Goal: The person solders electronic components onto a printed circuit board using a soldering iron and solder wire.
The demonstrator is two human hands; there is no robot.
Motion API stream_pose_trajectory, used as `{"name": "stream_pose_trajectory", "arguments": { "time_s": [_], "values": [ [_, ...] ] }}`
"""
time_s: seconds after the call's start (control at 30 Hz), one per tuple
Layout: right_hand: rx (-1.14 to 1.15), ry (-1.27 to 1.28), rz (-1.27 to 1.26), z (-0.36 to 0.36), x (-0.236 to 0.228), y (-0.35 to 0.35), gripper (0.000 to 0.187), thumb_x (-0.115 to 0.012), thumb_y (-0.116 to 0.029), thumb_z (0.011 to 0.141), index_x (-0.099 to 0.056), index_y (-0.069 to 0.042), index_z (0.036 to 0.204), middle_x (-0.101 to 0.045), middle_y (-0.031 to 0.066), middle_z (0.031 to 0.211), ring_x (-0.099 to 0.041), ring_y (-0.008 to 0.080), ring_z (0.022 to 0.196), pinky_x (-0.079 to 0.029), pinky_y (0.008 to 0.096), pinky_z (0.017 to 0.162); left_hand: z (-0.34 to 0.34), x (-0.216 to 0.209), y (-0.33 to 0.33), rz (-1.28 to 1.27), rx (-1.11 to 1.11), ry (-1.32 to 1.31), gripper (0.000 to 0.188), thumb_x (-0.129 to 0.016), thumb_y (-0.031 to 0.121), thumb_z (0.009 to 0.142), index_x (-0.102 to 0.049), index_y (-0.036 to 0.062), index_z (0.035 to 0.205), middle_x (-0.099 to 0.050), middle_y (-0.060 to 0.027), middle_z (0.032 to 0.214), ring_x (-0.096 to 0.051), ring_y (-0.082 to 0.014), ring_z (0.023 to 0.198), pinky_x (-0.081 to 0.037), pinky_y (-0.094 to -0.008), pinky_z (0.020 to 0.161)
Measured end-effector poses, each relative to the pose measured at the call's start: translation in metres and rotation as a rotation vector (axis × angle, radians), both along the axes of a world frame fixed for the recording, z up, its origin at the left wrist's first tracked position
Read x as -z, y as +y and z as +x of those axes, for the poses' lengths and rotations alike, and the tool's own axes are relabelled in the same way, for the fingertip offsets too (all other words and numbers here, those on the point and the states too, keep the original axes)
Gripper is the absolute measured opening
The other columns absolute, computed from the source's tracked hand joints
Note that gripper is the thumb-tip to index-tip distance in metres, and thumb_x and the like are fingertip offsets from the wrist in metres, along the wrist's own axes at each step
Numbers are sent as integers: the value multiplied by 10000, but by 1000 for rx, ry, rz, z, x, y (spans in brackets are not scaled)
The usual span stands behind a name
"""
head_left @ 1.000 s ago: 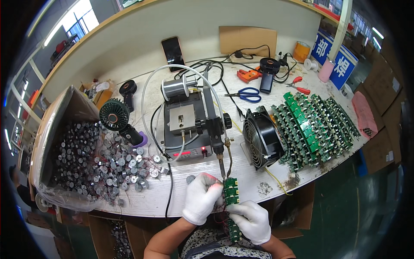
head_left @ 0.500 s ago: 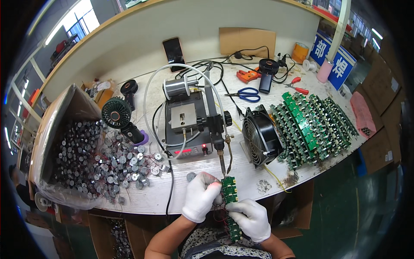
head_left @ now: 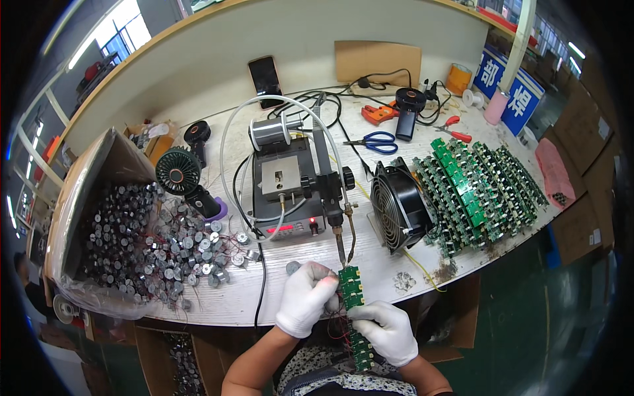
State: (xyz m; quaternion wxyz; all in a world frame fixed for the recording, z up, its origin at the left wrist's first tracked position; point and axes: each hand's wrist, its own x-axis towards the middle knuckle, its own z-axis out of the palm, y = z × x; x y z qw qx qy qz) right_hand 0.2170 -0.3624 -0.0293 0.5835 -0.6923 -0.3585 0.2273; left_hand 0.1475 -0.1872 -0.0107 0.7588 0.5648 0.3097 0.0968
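Observation:
A long green circuit board strip (head_left: 352,297) runs from the table's front edge toward my lap. My right hand (head_left: 388,333), in a white glove, grips the strip around its middle with thumb and fingers. At the strip's far left edge, my gloved left hand (head_left: 304,300) is closed in a pinch; what lies between its fingertips is too small to make out. Thin red wires (head_left: 335,328) hang below that hand, beside the strip. The soldering iron (head_left: 340,244) points down in its stand, its tip close to the strip's far end, with the solder feed tube (head_left: 352,237) next to it.
Left, many small motors (head_left: 191,254) spill from a lined carton (head_left: 66,218). Behind the iron stands the solder feeder unit (head_left: 287,191) with a wire spool (head_left: 269,134). To the right are a black fan (head_left: 398,208), stacked circuit boards (head_left: 475,191) and blue-handled scissors (head_left: 380,142).
The circuit board strip has shifted slightly away from me, its far end now reaching a little higher beside the iron's tip. My left hand stays pinched near the same spot.

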Motion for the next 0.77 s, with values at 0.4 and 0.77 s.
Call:
{"name": "stream_pose_trajectory", "arguments": {
  "time_s": [0.4,0.77],
  "values": [
    [-24,68,-34,-4,-6,-2,174,-679,11,780,-700,18,952,-683,120,879,-658,211,815,-511,304,768,-10,4,-1,-96,-14,-64,137,-582,83,880,-524,-32,927,-586,-69,714,-554,-118,532,-451,-251,505],
    [-257,-58,22,-11,-23,-12,204,-734,8,745,-731,-62,936,-664,82,837,-642,219,772,-508,304,721,-64,-29,0,5,91,-35,141,-618,102,871,-543,-3,926,-616,-92,681,-552,-116,536,-424,-232,507]
  ]
}}
